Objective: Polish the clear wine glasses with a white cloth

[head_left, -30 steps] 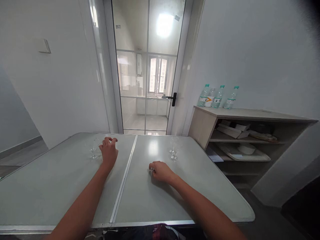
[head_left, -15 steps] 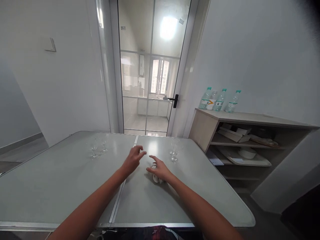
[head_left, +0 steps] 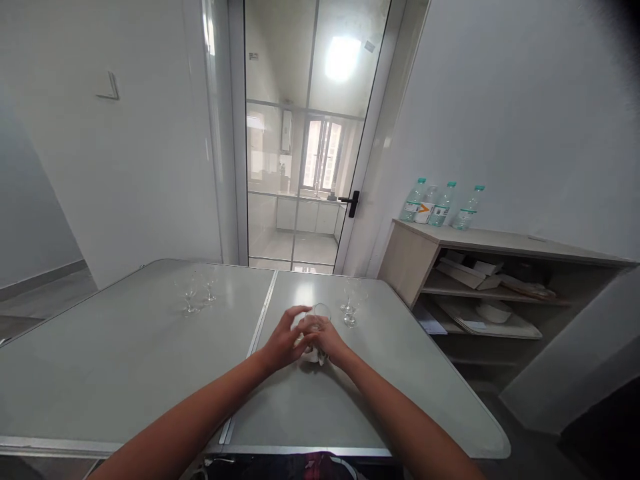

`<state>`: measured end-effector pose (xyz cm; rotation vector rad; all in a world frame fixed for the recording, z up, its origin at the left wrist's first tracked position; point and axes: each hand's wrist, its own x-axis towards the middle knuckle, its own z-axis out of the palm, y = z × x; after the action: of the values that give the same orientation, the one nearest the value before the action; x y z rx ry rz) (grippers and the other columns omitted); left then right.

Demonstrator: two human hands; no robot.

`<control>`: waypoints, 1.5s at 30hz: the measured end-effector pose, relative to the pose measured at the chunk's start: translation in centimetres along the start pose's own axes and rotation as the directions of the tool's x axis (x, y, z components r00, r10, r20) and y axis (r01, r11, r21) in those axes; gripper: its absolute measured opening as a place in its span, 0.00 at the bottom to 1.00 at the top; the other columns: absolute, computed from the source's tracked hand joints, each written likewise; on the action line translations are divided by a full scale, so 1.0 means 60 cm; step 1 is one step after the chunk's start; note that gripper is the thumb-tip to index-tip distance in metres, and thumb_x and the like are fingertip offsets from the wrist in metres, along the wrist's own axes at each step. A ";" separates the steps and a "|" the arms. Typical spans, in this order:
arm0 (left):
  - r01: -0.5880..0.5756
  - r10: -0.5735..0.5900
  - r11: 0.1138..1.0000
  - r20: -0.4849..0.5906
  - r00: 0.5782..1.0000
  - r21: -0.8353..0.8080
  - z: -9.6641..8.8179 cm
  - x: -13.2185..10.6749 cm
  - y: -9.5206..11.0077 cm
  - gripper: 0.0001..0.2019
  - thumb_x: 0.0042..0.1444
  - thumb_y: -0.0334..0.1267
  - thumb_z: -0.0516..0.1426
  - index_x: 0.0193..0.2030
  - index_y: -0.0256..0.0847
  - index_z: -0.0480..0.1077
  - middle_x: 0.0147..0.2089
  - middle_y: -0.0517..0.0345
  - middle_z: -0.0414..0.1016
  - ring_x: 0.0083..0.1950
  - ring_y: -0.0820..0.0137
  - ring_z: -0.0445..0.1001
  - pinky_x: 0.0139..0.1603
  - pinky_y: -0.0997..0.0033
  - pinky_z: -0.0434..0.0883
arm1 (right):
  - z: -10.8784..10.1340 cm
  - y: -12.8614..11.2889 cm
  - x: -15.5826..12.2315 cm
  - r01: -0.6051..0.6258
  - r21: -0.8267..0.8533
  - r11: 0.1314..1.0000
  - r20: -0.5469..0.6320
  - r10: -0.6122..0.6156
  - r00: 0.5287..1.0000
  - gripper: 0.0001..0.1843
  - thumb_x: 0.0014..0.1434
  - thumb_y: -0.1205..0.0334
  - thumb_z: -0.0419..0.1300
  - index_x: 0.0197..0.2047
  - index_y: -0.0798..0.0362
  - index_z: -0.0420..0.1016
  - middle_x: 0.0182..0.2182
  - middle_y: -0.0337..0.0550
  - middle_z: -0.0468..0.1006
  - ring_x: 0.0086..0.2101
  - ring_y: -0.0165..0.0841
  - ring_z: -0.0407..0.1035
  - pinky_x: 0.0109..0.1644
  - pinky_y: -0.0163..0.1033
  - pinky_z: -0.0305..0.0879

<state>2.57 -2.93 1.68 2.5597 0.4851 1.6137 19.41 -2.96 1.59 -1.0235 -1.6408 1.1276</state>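
Observation:
A clear drinking glass (head_left: 322,311) shows its round rim just above my hands, over the right half of the table. My left hand (head_left: 287,339) curls its fingers against the glass from the left. On the right side, my right hand (head_left: 326,338) is wrapped round it, its fingers overlapping those of the left. Most of the glass is hidden behind the fingers. Under the hands lies a crumpled white thing (head_left: 313,357), perhaps cloth, partly covered. To the right stand stemmed glasses (head_left: 350,317), close together. More stemmed glasses (head_left: 189,300) are at the far left.
The pale table (head_left: 150,360) has a metal seam (head_left: 263,313) running across it. A shelf unit (head_left: 415,260) stands at the right, with several plastic bottles (head_left: 440,207) on top and trays inside. Behind the table is a glass door (head_left: 295,233) with a black handle (head_left: 353,204).
My left hand has moved right and down to meet the right hand. The fingers of both have closed in, and a glass rim now shows above them.

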 end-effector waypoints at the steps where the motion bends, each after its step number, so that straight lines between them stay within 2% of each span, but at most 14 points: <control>1: 0.116 -0.117 0.993 -0.044 0.992 -0.022 0.000 0.000 -0.007 0.25 0.63 0.36 0.63 0.66 0.46 0.66 0.66 0.42 0.69 0.69 0.54 0.68 0.67 0.50 0.70 | -0.001 -0.001 0.000 -0.005 0.016 1.000 0.000 0.005 1.000 0.13 0.58 0.51 0.61 0.33 0.53 0.74 0.26 0.37 0.72 0.25 0.29 0.63 0.29 0.34 0.63; 4: 0.431 -0.410 0.871 0.136 0.902 -0.237 0.001 -0.004 -0.028 0.27 0.61 0.45 0.65 0.65 0.43 0.68 0.65 0.41 0.72 0.66 0.52 0.72 0.64 0.49 0.73 | -0.005 -0.002 -0.004 -0.012 0.005 1.000 0.035 0.012 0.999 0.10 0.53 0.54 0.63 0.33 0.53 0.75 0.27 0.39 0.74 0.26 0.30 0.65 0.31 0.35 0.63; 7: 0.613 -0.491 0.644 0.367 0.790 -0.458 0.009 -0.015 -0.045 0.22 0.63 0.53 0.62 0.58 0.42 0.73 0.59 0.44 0.78 0.58 0.54 0.78 0.60 0.53 0.74 | -0.008 -0.006 -0.009 0.003 -0.050 0.999 0.053 -0.001 0.999 0.11 0.50 0.59 0.66 0.38 0.53 0.80 0.34 0.42 0.80 0.34 0.35 0.70 0.38 0.38 0.67; 11: 0.600 -0.641 0.439 0.234 0.730 -0.669 0.027 -0.022 -0.054 0.27 0.60 0.62 0.62 0.54 0.41 0.70 0.56 0.44 0.80 0.56 0.57 0.79 0.59 0.56 0.73 | -0.009 -0.018 -0.014 0.032 -0.044 0.998 0.081 -0.029 0.996 0.20 0.50 0.63 0.64 0.48 0.50 0.80 0.41 0.41 0.80 0.41 0.38 0.71 0.47 0.41 0.67; 15: 0.523 -0.775 0.267 0.142 0.616 -0.809 0.034 -0.016 -0.061 0.29 0.59 0.65 0.61 0.52 0.42 0.65 0.52 0.47 0.80 0.47 0.63 0.80 0.50 0.61 0.75 | -0.007 -0.028 -0.012 0.093 0.059 0.994 0.016 -0.094 0.995 0.24 0.49 0.66 0.56 0.49 0.47 0.80 0.45 0.41 0.78 0.45 0.38 0.70 0.51 0.41 0.66; 19: 0.570 -0.865 0.197 0.132 0.484 -0.798 0.018 -0.015 -0.077 0.28 0.55 0.64 0.65 0.45 0.42 0.66 0.35 0.62 0.74 0.25 0.77 0.69 0.30 0.74 0.67 | -0.012 -0.028 -0.011 0.045 0.158 0.986 -0.135 -0.023 0.991 0.19 0.50 0.63 0.55 0.45 0.49 0.78 0.41 0.40 0.74 0.38 0.35 0.67 0.40 0.37 0.65; 22: 0.676 -0.835 0.177 0.254 0.488 -0.715 0.005 -0.022 -0.081 0.26 0.45 0.52 0.74 0.41 0.39 0.69 0.29 0.67 0.71 0.19 0.82 0.60 0.22 0.76 0.57 | -0.020 -0.028 -0.011 0.034 0.266 0.963 -0.204 0.022 0.979 0.17 0.51 0.61 0.58 0.46 0.48 0.74 0.38 0.38 0.71 0.31 0.31 0.63 0.34 0.35 0.60; 25: 0.746 -0.764 0.159 0.397 0.508 -0.647 0.005 -0.027 -0.076 0.27 0.41 0.48 0.76 0.42 0.39 0.71 0.34 0.63 0.75 0.23 0.78 0.68 0.23 0.76 0.59 | -0.023 -0.031 -0.011 0.066 0.337 0.939 -0.189 -0.001 0.982 0.18 0.54 0.56 0.64 0.48 0.47 0.71 0.41 0.38 0.71 0.33 0.32 0.66 0.36 0.35 0.62; 28: 0.752 -0.722 0.188 0.430 0.542 -0.632 0.014 -0.030 -0.072 0.27 0.40 0.46 0.77 0.39 0.40 0.69 0.30 0.66 0.72 0.23 0.78 0.66 0.23 0.77 0.58 | -0.020 -0.031 -0.012 0.078 0.310 0.948 -0.150 -0.032 0.988 0.19 0.57 0.50 0.67 0.48 0.47 0.71 0.45 0.41 0.72 0.38 0.35 0.69 0.41 0.37 0.65; 32: 0.730 -0.727 0.255 0.372 0.578 -0.635 0.016 -0.028 -0.077 0.26 0.43 0.48 0.76 0.36 0.41 0.65 0.25 0.71 0.64 0.19 0.82 0.57 0.20 0.78 0.54 | -0.020 -0.027 -0.015 0.109 0.190 0.976 -0.094 -0.093 0.991 0.21 0.57 0.48 0.69 0.50 0.47 0.73 0.45 0.40 0.73 0.41 0.35 0.68 0.44 0.37 0.64; 36: 0.685 -0.755 0.232 0.316 0.575 -0.691 -0.001 -0.018 -0.085 0.25 0.47 0.51 0.73 0.34 0.42 0.62 0.23 0.74 0.58 0.18 0.83 0.51 0.20 0.78 0.52 | -0.026 -0.021 -0.015 0.101 0.079 0.992 -0.009 -0.101 0.995 0.27 0.50 0.57 0.73 0.53 0.47 0.74 0.40 0.37 0.74 0.39 0.34 0.67 0.44 0.37 0.63; 40: 0.643 -0.771 0.240 0.259 0.581 -0.727 -0.022 -0.008 -0.086 0.23 0.52 0.50 0.71 0.35 0.42 0.61 0.23 0.74 0.55 0.18 0.84 0.47 0.22 0.78 0.52 | -0.032 -0.020 -0.010 0.074 0.090 0.993 -0.007 -0.074 0.997 0.21 0.52 0.61 0.66 0.51 0.49 0.77 0.37 0.36 0.73 0.37 0.33 0.65 0.41 0.36 0.59; 43: 0.653 -0.776 0.337 0.193 0.601 -0.678 -0.033 -0.004 -0.081 0.22 0.54 0.50 0.69 0.34 0.42 0.61 0.23 0.73 0.56 0.18 0.83 0.49 0.22 0.77 0.53 | -0.034 -0.024 -0.009 -0.007 0.138 0.990 -0.014 0.009 1.000 0.14 0.52 0.58 0.63 0.44 0.50 0.76 0.29 0.33 0.67 0.30 0.30 0.58 0.32 0.34 0.52; 45: 0.660 -0.766 0.489 0.080 0.637 -0.570 -0.038 -0.005 -0.077 0.21 0.54 0.50 0.69 0.34 0.42 0.63 0.24 0.70 0.60 0.21 0.80 0.56 0.25 0.76 0.57 | -0.034 -0.027 -0.009 -0.066 0.157 0.985 0.031 0.062 0.998 0.12 0.55 0.52 0.64 0.37 0.50 0.72 0.26 0.32 0.62 0.27 0.29 0.54 0.30 0.34 0.48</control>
<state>-0.58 1.14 1.36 1.4426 0.8181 1.3632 21.24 -3.41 3.42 -0.9684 -1.5213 1.2963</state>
